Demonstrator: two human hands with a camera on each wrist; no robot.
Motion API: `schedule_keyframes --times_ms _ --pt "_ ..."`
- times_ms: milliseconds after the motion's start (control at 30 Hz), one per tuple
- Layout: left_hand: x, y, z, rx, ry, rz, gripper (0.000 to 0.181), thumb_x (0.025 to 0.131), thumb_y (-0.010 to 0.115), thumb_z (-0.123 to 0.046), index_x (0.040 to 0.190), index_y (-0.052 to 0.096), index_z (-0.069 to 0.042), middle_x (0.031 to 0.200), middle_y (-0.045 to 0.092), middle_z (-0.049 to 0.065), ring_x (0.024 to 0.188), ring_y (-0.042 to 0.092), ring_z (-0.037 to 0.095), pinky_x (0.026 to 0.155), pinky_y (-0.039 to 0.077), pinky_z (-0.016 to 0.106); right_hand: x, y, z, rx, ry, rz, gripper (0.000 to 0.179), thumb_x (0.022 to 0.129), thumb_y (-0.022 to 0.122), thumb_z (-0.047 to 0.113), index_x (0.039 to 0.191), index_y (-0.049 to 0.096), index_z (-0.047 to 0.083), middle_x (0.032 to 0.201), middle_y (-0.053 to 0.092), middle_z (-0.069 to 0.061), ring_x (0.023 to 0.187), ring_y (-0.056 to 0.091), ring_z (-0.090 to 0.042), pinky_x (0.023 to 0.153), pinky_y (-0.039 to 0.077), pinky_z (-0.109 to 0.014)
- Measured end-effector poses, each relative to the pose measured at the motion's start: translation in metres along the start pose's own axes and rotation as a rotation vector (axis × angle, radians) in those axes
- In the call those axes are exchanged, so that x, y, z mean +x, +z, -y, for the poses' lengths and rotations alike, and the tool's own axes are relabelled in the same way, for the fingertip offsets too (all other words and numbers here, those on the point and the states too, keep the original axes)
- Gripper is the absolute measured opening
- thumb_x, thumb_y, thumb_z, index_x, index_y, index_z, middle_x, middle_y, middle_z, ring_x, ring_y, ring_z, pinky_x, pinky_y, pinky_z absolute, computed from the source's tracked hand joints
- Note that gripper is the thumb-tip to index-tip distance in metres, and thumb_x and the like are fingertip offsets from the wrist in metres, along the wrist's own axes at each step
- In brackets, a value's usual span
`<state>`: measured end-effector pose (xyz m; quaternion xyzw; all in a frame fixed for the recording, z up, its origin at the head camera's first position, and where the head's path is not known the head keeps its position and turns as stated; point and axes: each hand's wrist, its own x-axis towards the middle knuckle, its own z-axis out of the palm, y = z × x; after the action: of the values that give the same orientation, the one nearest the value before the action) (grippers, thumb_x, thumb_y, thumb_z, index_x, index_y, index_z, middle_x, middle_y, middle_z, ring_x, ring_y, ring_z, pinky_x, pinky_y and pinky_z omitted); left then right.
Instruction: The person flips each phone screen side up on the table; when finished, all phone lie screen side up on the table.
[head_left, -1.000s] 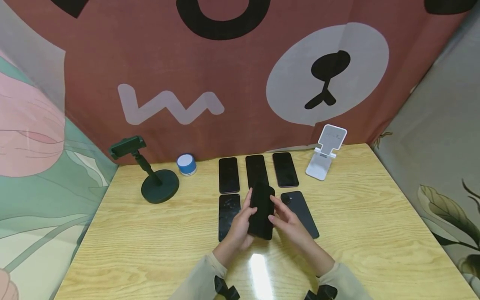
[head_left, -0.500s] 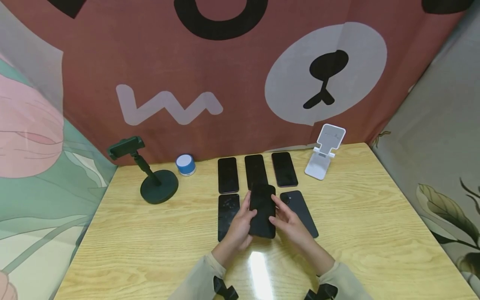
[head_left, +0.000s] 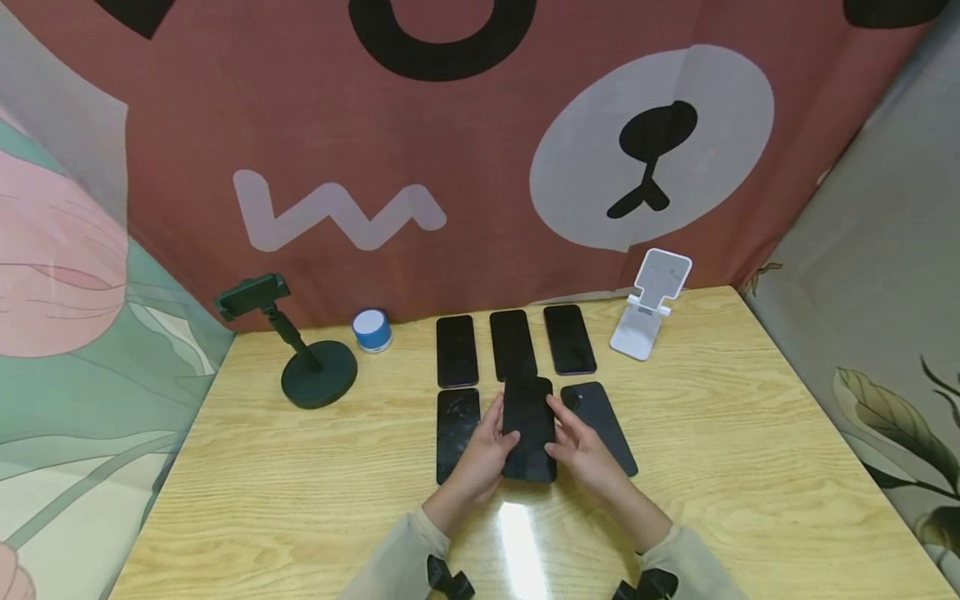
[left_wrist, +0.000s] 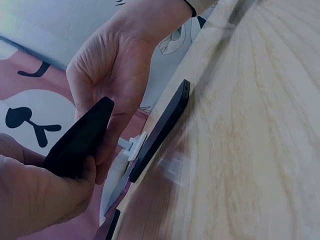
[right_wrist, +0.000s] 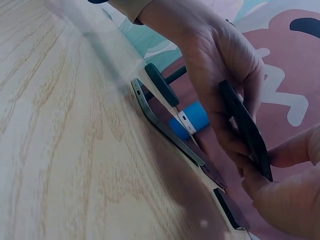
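Both hands hold a black smartphone [head_left: 530,442] above the table, its dark face turned up toward the head camera. My left hand [head_left: 478,457] grips its left edge, thumb over the front. From the other side my right hand [head_left: 588,450] pinches the right edge between thumb and fingers. The wrist views show the phone [left_wrist: 80,137] edge-on and raised off the wood. Left of my hands lies a phone with a smudged screen [head_left: 456,429]; to the right is a dark blue phone [head_left: 603,429], back up. Behind them, three black phones [head_left: 457,351] form a row.
A dark green phone stand [head_left: 318,375] with a round base stands at the left, beside a small blue and white cylinder [head_left: 372,330]. A white folding phone stand [head_left: 648,308] is at the back right. A bear-print cloth [head_left: 337,275] hangs behind the wooden table [head_left: 720,467].
The held phone has turned so its face shows wider to the head camera, and it has shifted slightly right and nearer. Both hands keep their hold; the other things stay put.
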<state>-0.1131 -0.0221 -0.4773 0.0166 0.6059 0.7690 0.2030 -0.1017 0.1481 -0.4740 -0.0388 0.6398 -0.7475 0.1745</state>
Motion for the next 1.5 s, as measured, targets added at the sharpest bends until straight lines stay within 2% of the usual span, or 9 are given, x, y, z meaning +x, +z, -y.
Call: schedule_keyframes --times_ms 233,367,567,767,933,1067,1233,1400,1500 --pt "-0.001 -0.002 0.000 0.008 -0.032 -0.026 0.066 0.094 0.040 0.005 0.152 0.011 -0.006 0.155 0.013 0.021 0.142 0.015 0.034 0.110 0.023 0.045 0.001 -0.002 -0.003 0.019 0.014 -0.028 0.073 0.086 0.042 -0.018 0.150 0.014 0.000 0.157 0.000 -0.019 0.139 0.016 -0.036 0.091 0.041 -0.016" --pt "0.000 -0.003 0.000 -0.004 -0.046 -0.028 0.067 0.092 0.042 0.005 0.151 0.012 -0.004 0.154 0.017 0.022 0.140 0.021 0.035 0.110 0.025 0.044 0.001 -0.004 -0.003 0.026 0.021 -0.018 0.072 0.086 0.042 -0.018 0.150 0.013 -0.001 0.156 -0.001 -0.021 0.139 0.016 -0.038 0.090 0.042 -0.016" --pt "0.000 -0.005 0.003 -0.022 -0.055 -0.013 0.067 0.092 0.045 0.002 0.151 0.012 -0.001 0.153 0.016 0.025 0.139 0.022 0.036 0.110 0.024 0.045 0.002 -0.005 -0.003 0.042 0.023 0.003 0.070 0.088 0.041 -0.017 0.150 0.012 -0.002 0.156 -0.002 -0.022 0.139 0.016 -0.037 0.092 0.042 -0.018" --pt "-0.002 -0.005 0.001 -0.007 -0.067 0.000 0.067 0.093 0.046 0.000 0.150 0.012 0.000 0.155 0.007 0.025 0.141 0.014 0.036 0.110 0.022 0.046 0.004 -0.006 -0.006 0.052 0.037 -0.006 0.070 0.088 0.044 -0.014 0.150 0.014 -0.001 0.156 0.001 -0.020 0.139 0.019 -0.037 0.091 0.043 -0.018" --pt "-0.002 -0.006 0.002 -0.030 -0.084 0.015 0.067 0.093 0.045 0.000 0.150 0.011 0.000 0.155 0.005 0.025 0.139 0.020 0.037 0.108 0.027 0.047 0.006 -0.005 -0.009 0.057 0.050 -0.022 0.068 0.089 0.045 -0.012 0.150 0.017 0.001 0.156 0.005 -0.020 0.138 0.021 -0.038 0.091 0.042 -0.018" --pt "-0.001 -0.006 0.003 -0.023 -0.096 0.014 0.067 0.093 0.045 0.000 0.150 0.009 0.000 0.155 0.000 0.024 0.141 0.011 0.035 0.110 0.022 0.047 0.008 -0.003 -0.010 0.057 0.053 -0.033 0.068 0.089 0.046 -0.011 0.150 0.018 0.001 0.156 0.008 -0.021 0.138 0.022 -0.037 0.093 0.042 -0.020" --pt "0.001 -0.006 0.002 0.010 -0.092 -0.005 0.075 0.089 0.050 0.003 0.151 0.008 -0.001 0.155 -0.002 0.023 0.142 0.004 0.033 0.111 0.019 0.045 0.011 0.000 -0.011 0.040 0.061 -0.059 0.067 0.090 0.045 -0.010 0.150 0.018 0.001 0.154 0.013 -0.023 0.137 0.026 -0.038 0.098 0.041 -0.028" --pt "0.003 -0.004 0.004 0.002 -0.070 -0.003 0.083 0.086 0.054 0.008 0.152 0.005 -0.004 0.156 0.001 0.022 0.142 0.010 0.034 0.110 0.024 0.046 0.014 0.004 -0.011 0.034 0.064 -0.095 0.067 0.089 0.046 -0.010 0.149 0.020 0.001 0.153 0.018 -0.024 0.136 0.028 -0.038 0.099 0.039 -0.029" --pt "0.004 -0.003 0.006 -0.014 -0.060 0.002 0.086 0.084 0.055 0.010 0.152 0.004 -0.004 0.156 0.004 0.022 0.140 0.018 0.034 0.108 0.028 0.046 0.016 0.005 -0.013 0.031 0.050 -0.098 0.066 0.089 0.046 -0.010 0.149 0.019 -0.001 0.153 0.017 -0.026 0.138 0.023 -0.038 0.105 0.032 -0.035"
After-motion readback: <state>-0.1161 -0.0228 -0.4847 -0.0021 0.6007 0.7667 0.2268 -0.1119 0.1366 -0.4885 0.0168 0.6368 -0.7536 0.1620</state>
